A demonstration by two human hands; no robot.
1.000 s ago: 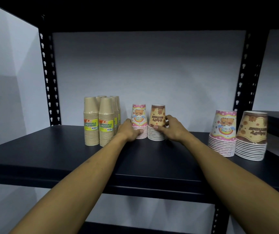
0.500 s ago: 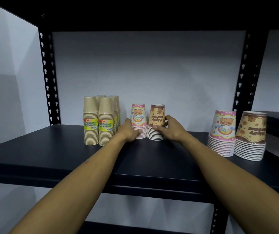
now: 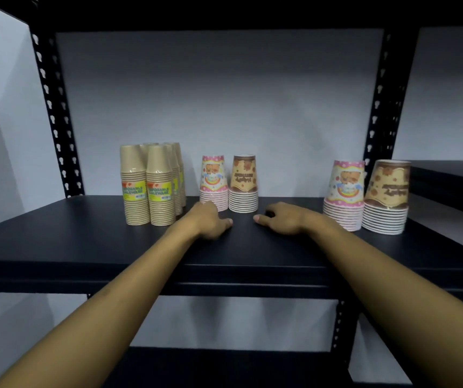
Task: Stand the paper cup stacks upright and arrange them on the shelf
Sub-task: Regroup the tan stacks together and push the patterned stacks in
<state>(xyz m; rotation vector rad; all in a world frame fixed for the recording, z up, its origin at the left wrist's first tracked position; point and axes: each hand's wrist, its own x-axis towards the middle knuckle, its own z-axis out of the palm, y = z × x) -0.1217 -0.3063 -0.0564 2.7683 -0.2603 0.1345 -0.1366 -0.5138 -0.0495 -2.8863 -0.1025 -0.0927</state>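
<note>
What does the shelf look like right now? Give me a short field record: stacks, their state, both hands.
shelf: dark metal shelf
left group: plain brown cup stacks, upright, labelled, packed together
centre pair: pink cartoon stack beside brown cartoon stack, both upright, rims down
right pair: larger pink stack beside larger brown stack, upright, nearer the shelf front
left hand: on the shelf before the centre pair, holding nothing
right hand: on the shelf, fingers loosely curled, holding nothing
stacks lying down: none visible
</note>
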